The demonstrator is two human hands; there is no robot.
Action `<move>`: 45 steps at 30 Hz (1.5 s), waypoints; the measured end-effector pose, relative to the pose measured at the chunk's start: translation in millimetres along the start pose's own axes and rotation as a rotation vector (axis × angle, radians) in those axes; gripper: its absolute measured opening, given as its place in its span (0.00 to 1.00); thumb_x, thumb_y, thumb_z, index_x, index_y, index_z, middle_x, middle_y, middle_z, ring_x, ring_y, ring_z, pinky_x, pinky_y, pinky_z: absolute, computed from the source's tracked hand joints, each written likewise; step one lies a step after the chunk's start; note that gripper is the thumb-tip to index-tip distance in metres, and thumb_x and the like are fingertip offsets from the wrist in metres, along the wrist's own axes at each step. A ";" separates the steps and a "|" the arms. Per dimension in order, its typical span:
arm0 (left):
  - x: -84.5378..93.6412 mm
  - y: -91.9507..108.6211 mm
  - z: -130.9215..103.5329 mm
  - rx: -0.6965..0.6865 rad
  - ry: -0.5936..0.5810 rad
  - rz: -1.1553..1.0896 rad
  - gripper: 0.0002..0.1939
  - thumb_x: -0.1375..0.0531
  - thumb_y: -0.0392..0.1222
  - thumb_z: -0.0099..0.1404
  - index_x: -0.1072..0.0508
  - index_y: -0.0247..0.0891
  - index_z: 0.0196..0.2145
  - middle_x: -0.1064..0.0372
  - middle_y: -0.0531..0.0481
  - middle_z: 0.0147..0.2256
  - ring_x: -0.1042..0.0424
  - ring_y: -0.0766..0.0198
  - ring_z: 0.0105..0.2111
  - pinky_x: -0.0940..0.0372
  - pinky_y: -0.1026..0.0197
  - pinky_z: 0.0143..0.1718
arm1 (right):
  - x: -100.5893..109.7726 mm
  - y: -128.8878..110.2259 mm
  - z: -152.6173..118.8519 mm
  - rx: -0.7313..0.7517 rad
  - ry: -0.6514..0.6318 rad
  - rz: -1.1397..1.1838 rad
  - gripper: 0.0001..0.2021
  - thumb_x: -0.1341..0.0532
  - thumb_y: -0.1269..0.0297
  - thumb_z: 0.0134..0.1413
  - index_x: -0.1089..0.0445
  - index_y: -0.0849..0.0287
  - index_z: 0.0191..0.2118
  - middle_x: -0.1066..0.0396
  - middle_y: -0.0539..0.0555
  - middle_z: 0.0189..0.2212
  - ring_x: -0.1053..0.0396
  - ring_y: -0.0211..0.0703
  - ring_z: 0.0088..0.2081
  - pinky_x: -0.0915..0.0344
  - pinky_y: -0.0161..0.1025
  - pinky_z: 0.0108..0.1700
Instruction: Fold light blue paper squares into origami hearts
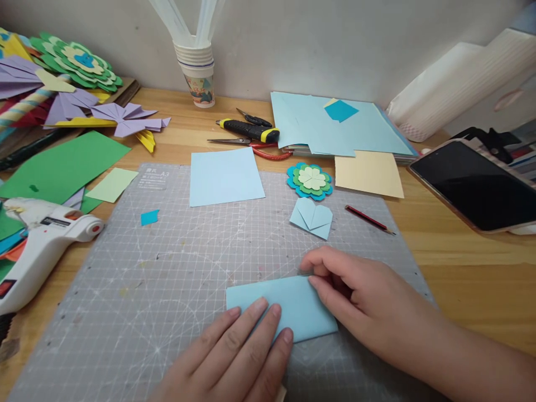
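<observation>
The left hand (pixel 237 357) lies, fingers outstretched, on the folded light-blue paper (pixel 304 312); the right hand (pixel 360 296) pinches its far right corner between thumb and curled forefinger.

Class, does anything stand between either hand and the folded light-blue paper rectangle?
Nothing visible does: the left hand rests on the folded light-blue paper rectangle, and the right hand touches its upper right corner.

you've a plain greyish wall (pixel 301 44) ahead; your worktop (pixel 473 290) is light wood, grain showing, back edge along the wall; your light's soft, shadows faint
</observation>
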State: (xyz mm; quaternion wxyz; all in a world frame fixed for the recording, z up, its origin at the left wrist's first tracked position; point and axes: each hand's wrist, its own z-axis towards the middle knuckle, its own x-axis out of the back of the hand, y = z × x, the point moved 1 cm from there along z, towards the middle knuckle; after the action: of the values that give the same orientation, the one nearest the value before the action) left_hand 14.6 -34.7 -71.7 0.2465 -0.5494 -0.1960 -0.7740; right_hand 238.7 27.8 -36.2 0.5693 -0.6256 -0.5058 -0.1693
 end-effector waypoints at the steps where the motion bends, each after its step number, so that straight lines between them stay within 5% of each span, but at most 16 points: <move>1: 0.0 0.3 -0.5 0.000 -0.002 0.000 0.19 0.55 0.39 0.73 0.31 0.41 0.55 0.32 0.53 0.56 0.39 0.64 0.58 0.62 0.56 0.67 | -0.3 0.0 0.4 0.002 0.001 -0.002 0.08 0.47 0.72 0.59 0.35 0.52 0.40 0.31 0.47 0.27 0.35 0.37 0.25 0.44 0.33 0.26; 45: 0.5 -1.1 -0.8 0.001 -0.017 0.001 0.19 0.53 0.39 0.72 0.32 0.41 0.56 0.33 0.52 0.57 0.41 0.61 0.60 0.63 0.56 0.67 | -1.8 -1.7 5.3 0.049 0.080 -0.074 0.09 0.46 0.74 0.54 0.34 0.54 0.38 0.32 0.44 0.23 0.37 0.35 0.21 0.46 0.33 0.24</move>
State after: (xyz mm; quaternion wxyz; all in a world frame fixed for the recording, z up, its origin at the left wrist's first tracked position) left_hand 13.2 -34.4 -71.6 0.2455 -0.5559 -0.1979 -0.7691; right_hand 234.6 31.4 -38.3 0.5973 -0.5852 -0.5096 -0.2027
